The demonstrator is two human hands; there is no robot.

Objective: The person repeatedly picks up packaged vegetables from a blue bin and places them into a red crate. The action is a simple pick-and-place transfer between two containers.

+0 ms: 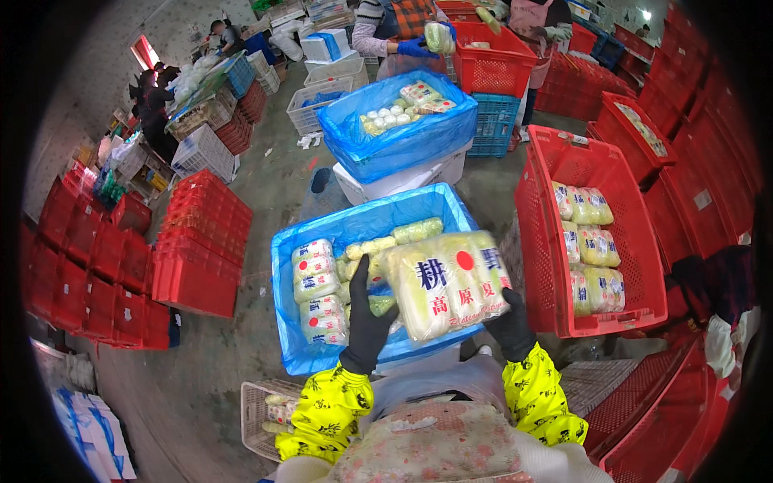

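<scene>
Between my two black-gloved hands is a clear plastic pack of pale green and white vegetables [450, 287], printed with writing and a red dot. My right hand [512, 323] grips its right edge. My left hand [368, 317] is at its left side, fingers spread and thumb near the lower edge; whether it touches the pack is unclear. Beneath the pack stands a box lined with blue plastic film [281, 290], holding similar packs [317, 271] at its left and more vegetables [416, 230] at its back. Part of the box's inside is hidden by the pack and my hands.
A red plastic crate [649, 271] with wrapped packs [598, 247] stands at the right. Another blue-lined box [386, 148] is ahead, near a co-worker's blue-gloved hand [416, 47]. Stacked red crates [202, 241] stand left; a white crate [253, 422] is low at the left.
</scene>
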